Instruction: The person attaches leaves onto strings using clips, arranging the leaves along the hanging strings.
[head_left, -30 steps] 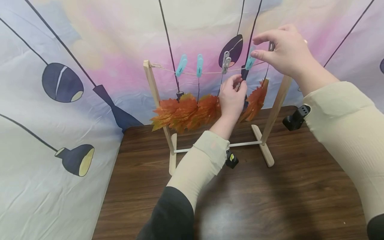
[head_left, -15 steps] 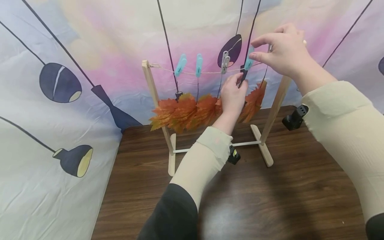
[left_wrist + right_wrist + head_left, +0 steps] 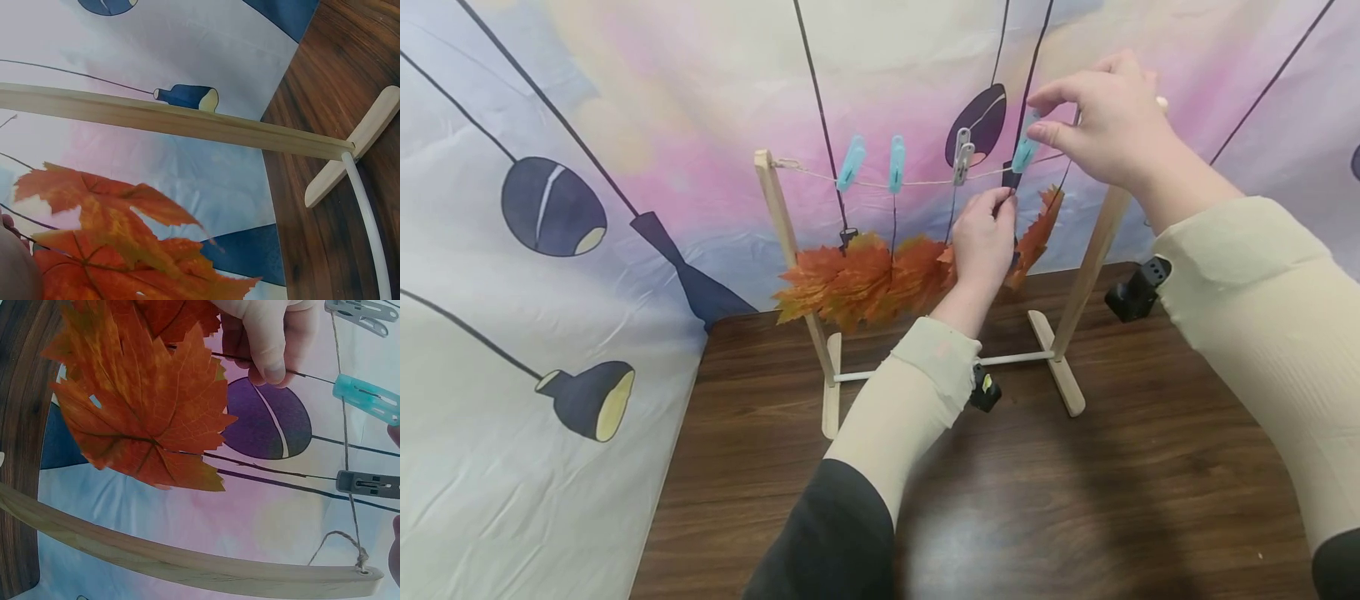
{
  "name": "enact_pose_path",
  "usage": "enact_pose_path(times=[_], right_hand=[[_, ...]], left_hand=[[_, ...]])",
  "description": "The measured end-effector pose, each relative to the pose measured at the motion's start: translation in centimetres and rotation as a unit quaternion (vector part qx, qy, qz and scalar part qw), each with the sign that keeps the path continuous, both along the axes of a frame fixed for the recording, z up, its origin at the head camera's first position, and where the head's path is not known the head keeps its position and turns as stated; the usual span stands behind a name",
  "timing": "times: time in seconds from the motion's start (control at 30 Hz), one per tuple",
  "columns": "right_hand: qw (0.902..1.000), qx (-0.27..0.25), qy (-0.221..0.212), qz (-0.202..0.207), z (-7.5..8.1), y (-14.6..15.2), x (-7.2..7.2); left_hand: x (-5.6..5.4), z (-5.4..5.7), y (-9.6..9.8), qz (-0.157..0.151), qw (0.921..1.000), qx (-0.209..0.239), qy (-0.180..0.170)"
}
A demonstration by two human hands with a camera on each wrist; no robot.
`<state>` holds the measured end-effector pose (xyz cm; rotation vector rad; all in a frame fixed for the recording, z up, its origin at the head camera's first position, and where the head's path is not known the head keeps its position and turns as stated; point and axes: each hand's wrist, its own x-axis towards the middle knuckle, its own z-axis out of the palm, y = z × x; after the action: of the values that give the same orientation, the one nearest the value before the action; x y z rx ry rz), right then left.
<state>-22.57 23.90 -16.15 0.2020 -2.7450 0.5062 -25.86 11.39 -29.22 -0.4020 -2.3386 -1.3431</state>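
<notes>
My left hand (image 3: 983, 237) pinches the thin dark stem (image 3: 312, 377) of an orange maple leaf between thumb and fingers, just below the string line (image 3: 917, 182). The stem's upper end meets a light-blue clothespin (image 3: 365, 399) on the line. Above, my right hand (image 3: 1108, 125) holds that clothespin's upper end between thumb and index finger, the other fingers raised. Orange maple leaves (image 3: 865, 279) hang in a row, partly hidden by my left hand. Beside the blue clothespin, a dark grey clothespin (image 3: 369, 484) grips another leaf's stem.
Two more blue clothespins (image 3: 852, 163) and light grey clothespins (image 3: 963, 158) sit along the line. A wooden post (image 3: 797, 250) stands at each end, joined low down by a white rod (image 3: 1015, 360). The frame stands on a dark wooden table (image 3: 1075, 500) before a painted cloth (image 3: 700, 100).
My left hand has shifted slightly right, and its fingertips have drawn closer together on the stem. The right-hand leaves have swung a little. My right hand stays at the blue clothespin.
</notes>
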Motion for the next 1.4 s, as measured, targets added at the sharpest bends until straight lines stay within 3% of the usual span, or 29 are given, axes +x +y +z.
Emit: enact_pose_path(times=[0.4, 0.57, 0.93, 1.2, 1.4], right_hand=[[0.9977, 0.044, 0.038, 0.035, 0.5, 0.0, -0.3], [0.9970, 0.060, 0.031, 0.037, 0.7, -0.2, -0.2], [0.9969, 0.054, 0.046, 0.034, 0.6, -0.4, -0.4], [0.9975, 0.056, 0.024, 0.035, 0.4, -0.8, -0.4], [0.9989, 0.038, -0.027, 0.005, 0.5, -1.1, -0.5]], left_hand=[[0.0, -0.2, 0.1, -0.006, 1.0000, -0.004, 0.004], [-0.1, 0.0, 0.1, -0.017, 0.9997, -0.015, 0.009], [-0.1, 0.4, 0.1, -0.019, 0.9996, -0.006, -0.021], [-0.2, 0.2, -0.2, -0.026, 0.9986, 0.022, -0.040], [-0.3, 0.3, -0.2, -0.027, 0.9980, 0.025, -0.051]])
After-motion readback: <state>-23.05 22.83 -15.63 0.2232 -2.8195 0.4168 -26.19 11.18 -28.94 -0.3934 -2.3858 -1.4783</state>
